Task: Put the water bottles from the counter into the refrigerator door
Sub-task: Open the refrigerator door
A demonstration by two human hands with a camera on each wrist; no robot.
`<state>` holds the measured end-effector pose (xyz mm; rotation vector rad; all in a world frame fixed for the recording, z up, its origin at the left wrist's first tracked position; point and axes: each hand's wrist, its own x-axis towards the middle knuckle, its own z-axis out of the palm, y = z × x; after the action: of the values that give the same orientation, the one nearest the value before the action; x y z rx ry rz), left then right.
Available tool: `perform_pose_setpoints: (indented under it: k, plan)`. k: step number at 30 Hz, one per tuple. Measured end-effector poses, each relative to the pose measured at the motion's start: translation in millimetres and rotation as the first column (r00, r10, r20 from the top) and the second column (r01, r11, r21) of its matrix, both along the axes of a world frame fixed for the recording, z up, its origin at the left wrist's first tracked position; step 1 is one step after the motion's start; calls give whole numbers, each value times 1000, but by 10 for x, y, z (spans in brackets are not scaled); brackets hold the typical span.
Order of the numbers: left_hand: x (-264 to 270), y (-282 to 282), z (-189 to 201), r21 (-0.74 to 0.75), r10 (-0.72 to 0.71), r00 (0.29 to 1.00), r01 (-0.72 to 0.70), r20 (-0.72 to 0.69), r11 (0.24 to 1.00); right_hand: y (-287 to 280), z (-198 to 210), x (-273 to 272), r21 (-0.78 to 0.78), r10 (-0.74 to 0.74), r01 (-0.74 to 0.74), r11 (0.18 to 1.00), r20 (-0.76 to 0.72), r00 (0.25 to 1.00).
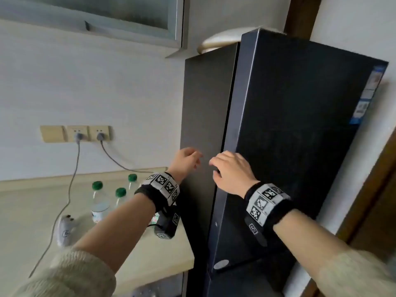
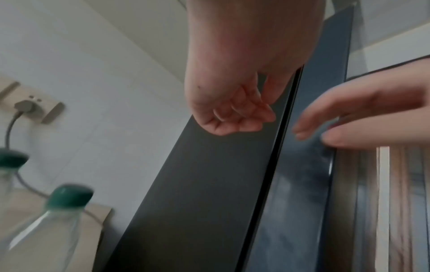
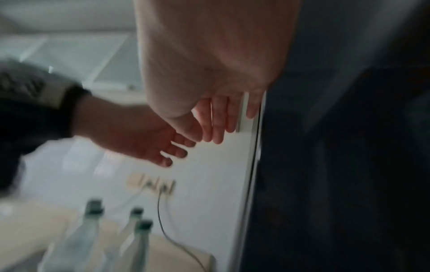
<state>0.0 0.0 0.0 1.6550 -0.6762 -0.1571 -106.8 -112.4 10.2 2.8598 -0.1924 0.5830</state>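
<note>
Three clear water bottles with green caps stand on the beige counter, left of the dark refrigerator. Its door looks closed, with only a thin seam against the side panel. My left hand hovers in front of the side panel with loosely curled fingers and holds nothing. To its right, my right hand reaches the door's left edge with nearly straight fingers. Whether the fingertips hook that edge I cannot tell.
Wall sockets with two plugged cables hang over the counter, and one cable runs past the bottles. A small white object lies on the counter's left part. A wall cabinet hangs above. Something pale and round sits atop the refrigerator.
</note>
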Motion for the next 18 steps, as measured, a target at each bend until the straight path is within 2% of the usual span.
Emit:
perform_pose_setpoints:
  k: [4, 9, 11, 14, 18]
  plan:
    - [-40, -90, -374, 104, -15, 996, 24, -87, 994, -58, -208, 147, -286, -96, 33, 958, -208, 973]
    - [-122, -159, -530, 215, -27, 995, 47, -95, 976, -146, -275, 300, -606, -243, 29, 795, -274, 930]
    - [-145, -179, -574, 242, -19, 994, 44, -105, 969, -110, -274, 357, -662, -311, 28, 749, -313, 897]
    - [-189, -196, -647, 248, -7, 990, 42, -142, 968, -92, -291, 432, -695, -338, 11, 719, -335, 880]
    - [-256, -188, -812, 276, 15, 981, 40, -195, 960, -119, -327, 490, -672, -294, -8, 740, -334, 896]
